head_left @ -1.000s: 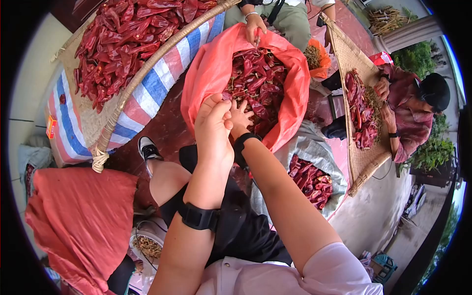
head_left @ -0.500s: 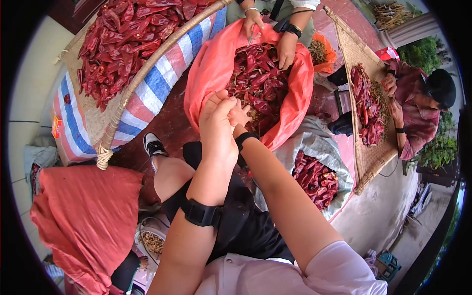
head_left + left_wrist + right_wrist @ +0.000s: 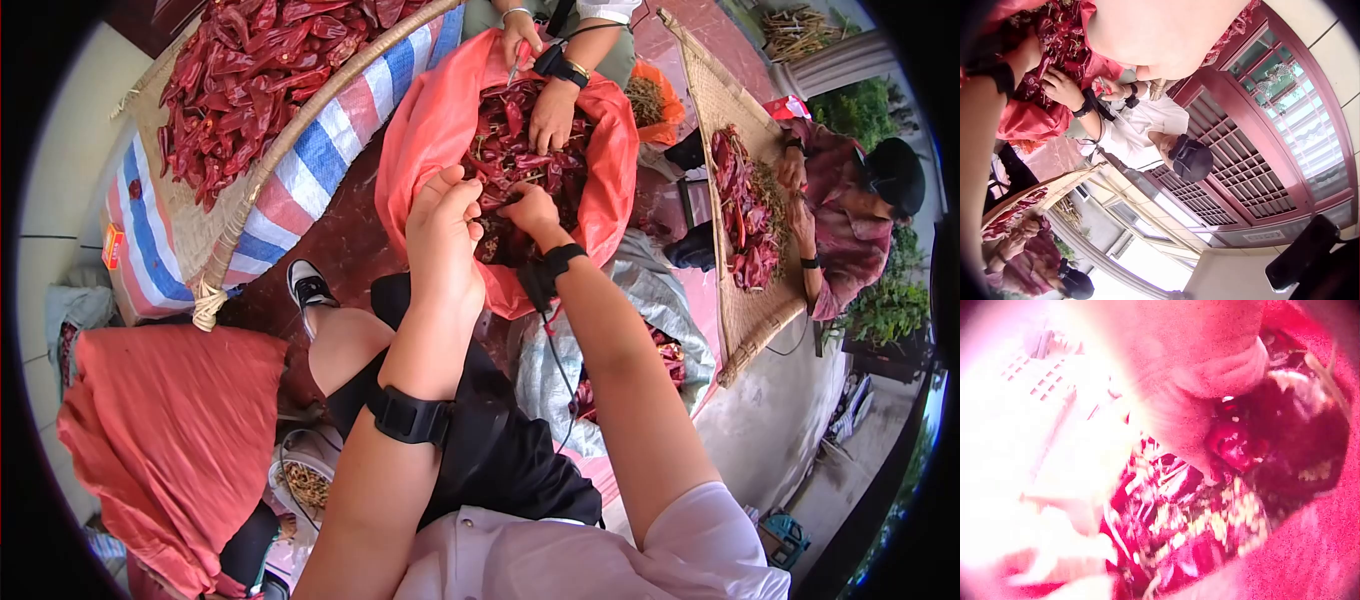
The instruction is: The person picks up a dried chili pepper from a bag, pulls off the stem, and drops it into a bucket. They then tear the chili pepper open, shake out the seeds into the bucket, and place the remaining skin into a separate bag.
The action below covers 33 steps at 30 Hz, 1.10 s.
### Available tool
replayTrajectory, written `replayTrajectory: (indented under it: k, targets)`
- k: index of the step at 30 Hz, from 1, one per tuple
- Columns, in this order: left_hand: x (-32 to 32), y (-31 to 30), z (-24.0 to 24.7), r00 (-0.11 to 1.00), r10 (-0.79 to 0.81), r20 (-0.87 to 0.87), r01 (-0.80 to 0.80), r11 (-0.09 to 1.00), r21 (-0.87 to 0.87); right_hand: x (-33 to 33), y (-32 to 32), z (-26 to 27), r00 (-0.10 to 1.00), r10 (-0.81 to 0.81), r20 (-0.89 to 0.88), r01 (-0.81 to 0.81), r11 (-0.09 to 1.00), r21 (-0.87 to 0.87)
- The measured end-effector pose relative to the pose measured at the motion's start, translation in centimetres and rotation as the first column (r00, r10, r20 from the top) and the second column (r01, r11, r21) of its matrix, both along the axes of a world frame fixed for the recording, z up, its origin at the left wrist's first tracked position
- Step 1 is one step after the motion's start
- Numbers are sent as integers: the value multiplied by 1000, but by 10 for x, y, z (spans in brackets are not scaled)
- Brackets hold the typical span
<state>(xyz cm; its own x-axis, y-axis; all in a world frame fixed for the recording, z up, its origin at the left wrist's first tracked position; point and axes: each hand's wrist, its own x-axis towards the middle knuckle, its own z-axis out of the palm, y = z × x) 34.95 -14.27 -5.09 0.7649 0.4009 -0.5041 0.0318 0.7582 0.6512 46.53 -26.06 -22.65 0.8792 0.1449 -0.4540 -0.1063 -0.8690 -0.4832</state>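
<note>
Dried red chillies with stems [image 3: 575,172] fill a red woven sack [image 3: 420,135]. Inside it, my right hand [image 3: 533,212] reaches down among them; in the right wrist view its fingers [image 3: 1191,419] pinch a dark red chilli [image 3: 1235,444]. My left hand [image 3: 440,235] is over the sack's near left rim, wrist turned up and fingers bent; whether anything lies in them is hidden. Another person's hand [image 3: 552,118] touches the chillies from the far side, and that person's other hand [image 3: 520,35] holds red-handled scissors [image 3: 519,60].
A large woven tray [image 3: 225,230] heaped with chillies is at the upper left. On the right, a person in a black cap [image 3: 893,178] works at another tray [image 3: 745,345]. A grey sack [image 3: 545,370] of chillies and a white bucket [image 3: 325,462] stand nearer me.
My right hand has lifted off the near side and moved right and deeper over the chillies, its fingers now bent. The other person's free hand has come into the sack. My left hand has hardly moved.
</note>
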Motion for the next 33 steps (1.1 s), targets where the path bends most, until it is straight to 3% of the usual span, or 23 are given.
replayTrajectory:
  k: [3, 6, 8, 11, 13, 16, 18, 22, 26, 32, 33]
  targets:
    - [2, -2, 3, 999, 32, -19, -32, 999, 18, 25, -37, -3, 998, 63, -6, -62, 993, 102]
    - [3, -1, 1, 999, 46, -17, -46, 999, 21, 30, -48, -13, 997, 80, 10, -81, 995, 56]
    - [2, -1, 0, 999, 42, -7, -42, 999, 5, 17, -37, 0, 993, 99, 66, -83, 973, -215]
    - [2, -1, -2, 999, 39, -10, -39, 999, 6, 16, -30, 4, 992, 104, 71, -92, 984, -155]
    - [1, 0, -4, 1000, 25, -10, -25, 1000, 3, 7, -27, 6, 985, 77, 152, -46, 980, -195]
    - [1, 2, -5, 1000, 8, -9, -8, 1000, 6, 0, -24, 4, 969, 7, 248, 15, 996, -86]
    - [2, 3, -5, 1000, 3, -12, -3, 1000, 9, -7, -19, 8, 989, -39, 144, 49, 996, -68]
    - [2, 3, -4, 1000, 12, -8, -12, 1000, -14, -26, 10, 35, 991, 72, -116, -99, 964, -245]
    - [3, 0, 0, 999, 53, 7, -52, 998, -26, -45, 40, 40, 972, 120, -204, -191, 907, -374]
    - [2, 3, -4, 1000, 14, 4, -14, 1000, -7, -51, 54, 41, 913, 121, -389, -256, 913, -316]
    - [2, 3, -4, 1000, 14, 4, -14, 1000, -7, -48, 54, 21, 913, 121, -389, -257, 913, -317]
